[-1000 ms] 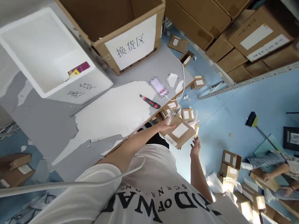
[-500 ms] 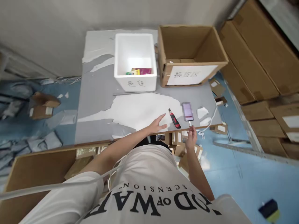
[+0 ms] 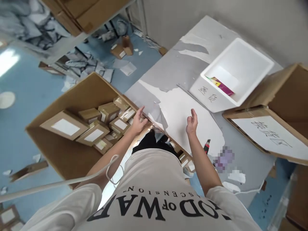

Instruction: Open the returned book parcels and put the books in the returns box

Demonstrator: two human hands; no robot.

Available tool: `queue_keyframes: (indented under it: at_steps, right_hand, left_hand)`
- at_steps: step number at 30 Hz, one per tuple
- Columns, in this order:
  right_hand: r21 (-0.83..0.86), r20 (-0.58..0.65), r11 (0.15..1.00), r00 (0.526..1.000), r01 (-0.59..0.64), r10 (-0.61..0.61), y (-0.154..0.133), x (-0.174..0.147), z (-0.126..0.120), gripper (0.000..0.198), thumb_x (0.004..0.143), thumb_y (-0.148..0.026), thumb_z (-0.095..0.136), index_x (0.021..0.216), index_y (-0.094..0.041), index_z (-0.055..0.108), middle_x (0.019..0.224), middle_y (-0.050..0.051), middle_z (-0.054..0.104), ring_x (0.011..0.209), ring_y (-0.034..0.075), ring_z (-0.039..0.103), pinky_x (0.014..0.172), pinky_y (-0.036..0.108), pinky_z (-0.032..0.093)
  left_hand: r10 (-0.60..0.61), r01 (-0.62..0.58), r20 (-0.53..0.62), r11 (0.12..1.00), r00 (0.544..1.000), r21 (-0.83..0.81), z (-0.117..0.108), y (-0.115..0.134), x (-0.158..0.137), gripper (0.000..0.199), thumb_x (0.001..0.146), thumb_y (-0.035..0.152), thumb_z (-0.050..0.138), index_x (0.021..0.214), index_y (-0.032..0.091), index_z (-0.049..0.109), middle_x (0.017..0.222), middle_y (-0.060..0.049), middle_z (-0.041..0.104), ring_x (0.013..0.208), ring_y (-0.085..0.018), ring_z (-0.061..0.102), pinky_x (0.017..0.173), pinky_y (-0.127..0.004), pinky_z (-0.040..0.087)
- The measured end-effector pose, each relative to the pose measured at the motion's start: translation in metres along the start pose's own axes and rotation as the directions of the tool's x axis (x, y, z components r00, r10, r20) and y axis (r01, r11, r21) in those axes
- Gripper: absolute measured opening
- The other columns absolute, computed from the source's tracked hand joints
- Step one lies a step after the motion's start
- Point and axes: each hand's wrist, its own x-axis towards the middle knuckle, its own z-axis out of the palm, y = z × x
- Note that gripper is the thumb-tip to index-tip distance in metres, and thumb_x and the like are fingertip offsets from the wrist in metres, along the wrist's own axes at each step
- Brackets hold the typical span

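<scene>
Blue flooring littered with grey wrappers and scraps is being shown across the upper left of the frame, beside a grey table (image 3: 173, 69) whose white covering is peeling. Two hands are being held out in the centre: the left hand (image 3: 138, 120) is being rested, fingers spread wide, at the table's near edge, just above the taped parcels, gripping nothing that can be seen; the right hand (image 3: 192, 121) is being held loosely open and empty above the white patch of the tabletop. One large open carton (image 3: 60, 150) is standing at the left centre against the table edge, and about ten small brown parcels (image 3: 93, 134) with blank white labels are being kept in it. One white foam box (image 3: 237, 75) is sitting at the upper right with two handwritten characters on its side and a few coloured packets inside. One brown carton (image 3: 284, 96) is lying at the right edge, with a white sheet bearing three printed characters. One red-and-black utility knife (image 3: 207, 146) is lying near the right forearm, beside a blurred phone (image 3: 223, 158). Bare tabletop is being left open between the hands and the foam box.
</scene>
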Motion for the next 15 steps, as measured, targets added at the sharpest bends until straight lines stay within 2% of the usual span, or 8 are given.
queue_keyframes:
  at_steps: [3,7,10,15]
  right_hand:
    - [0.017,0.138,1.000,0.990,0.022,-0.025,-0.013,0.010,0.048,0.067,0.087,-0.061,0.045,0.139,-0.020,0.046,0.146,0.015,0.045,0.136,0.028,0.041,0.110,0.053,0.033]
    - [0.033,0.300,0.998,0.951,0.060,-0.067,-0.029,0.004,0.105,0.070,0.086,-0.064,0.045,0.140,-0.020,0.045,0.147,0.015,0.044,0.136,0.028,0.040,0.110,0.050,0.034]
    - [0.028,0.396,0.996,0.914,0.086,-0.090,-0.038,-0.009,0.143,0.071,0.086,-0.064,0.046,0.140,-0.019,0.045,0.146,0.015,0.045,0.137,0.027,0.040,0.111,0.050,0.033]
    - [-0.015,0.477,0.994,0.874,0.113,-0.092,-0.049,-0.037,0.205,0.066,0.088,-0.059,0.047,0.139,-0.018,0.046,0.146,0.015,0.046,0.136,0.027,0.041,0.113,0.050,0.032]
  left_hand:
    - [-0.047,0.049,-0.203,0.999,0.978,0.003,-0.042,-0.014,-0.028,0.091,0.070,0.072,0.062,0.140,0.019,0.042,0.151,-0.018,0.036,0.143,-0.033,0.028,0.119,-0.050,0.019]
    - [-0.100,0.093,-0.402,0.995,0.910,-0.037,-0.087,-0.034,-0.058,0.086,0.070,0.070,0.064,0.139,0.021,0.044,0.149,-0.018,0.038,0.143,-0.033,0.029,0.118,-0.050,0.021]
    - [-0.098,0.089,-0.472,0.995,0.876,-0.042,-0.117,-0.047,-0.079,0.084,0.072,0.069,0.063,0.138,0.021,0.045,0.147,-0.017,0.041,0.142,-0.033,0.030,0.118,-0.050,0.021]
    - [-0.090,0.092,-0.511,0.996,0.855,-0.020,-0.172,-0.066,-0.113,0.084,0.074,0.067,0.062,0.142,0.021,0.040,0.150,-0.016,0.037,0.143,-0.032,0.029,0.119,-0.049,0.022]
